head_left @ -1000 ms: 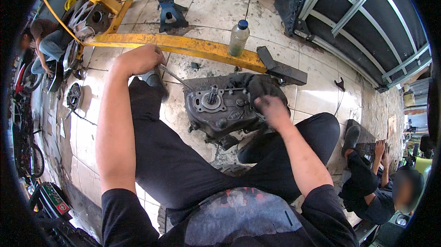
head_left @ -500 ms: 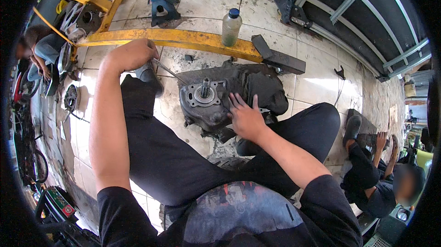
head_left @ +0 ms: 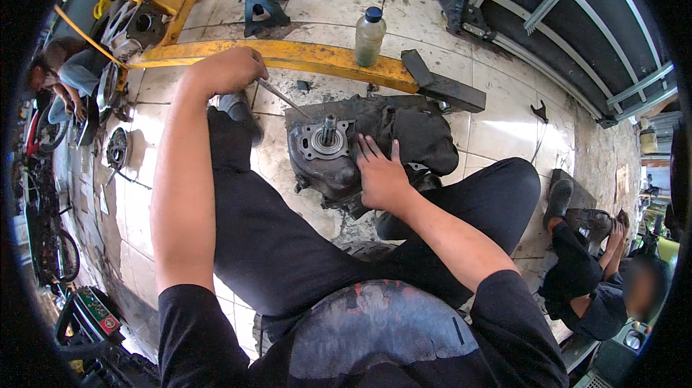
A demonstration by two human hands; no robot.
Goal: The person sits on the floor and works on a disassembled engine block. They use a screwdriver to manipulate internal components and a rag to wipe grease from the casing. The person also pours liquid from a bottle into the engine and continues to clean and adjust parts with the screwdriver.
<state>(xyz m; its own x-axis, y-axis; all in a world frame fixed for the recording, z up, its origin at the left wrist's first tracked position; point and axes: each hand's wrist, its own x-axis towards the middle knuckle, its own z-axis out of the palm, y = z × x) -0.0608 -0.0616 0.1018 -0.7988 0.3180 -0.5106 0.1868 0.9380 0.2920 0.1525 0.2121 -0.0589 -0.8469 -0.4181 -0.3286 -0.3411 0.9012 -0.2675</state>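
Note:
A dark, greasy gearbox [head_left: 328,173] lies on the floor between my legs. From its upward face stands a splined shaft [head_left: 329,129], ringed by a bearing and a flat metal flange. My left hand [head_left: 232,71] is closed around a thin metal rod [head_left: 277,94], whose upper end is hidden in the fist. The rod slants down to the gearbox's far left edge; whether its tip touches the casing I cannot tell. My right hand [head_left: 380,177] rests on the casing, fingers spread and holding nothing. Beside those fingers is a black, cloth-like lump [head_left: 414,141] covering the gearbox's right part.
Beyond the gearbox runs a yellow steel beam [head_left: 303,58] with a dark crossbar [head_left: 454,94] at its end. A blue-capped bottle [head_left: 369,43] stands by it. A blue jack stand [head_left: 261,7] is farther back. Other people sit at far left [head_left: 71,78] and lower right [head_left: 595,291].
In the picture, the gearbox, bottle and beam sit slightly farther right. My left fist keeps its hold on the rod, and my right hand stays on the casing.

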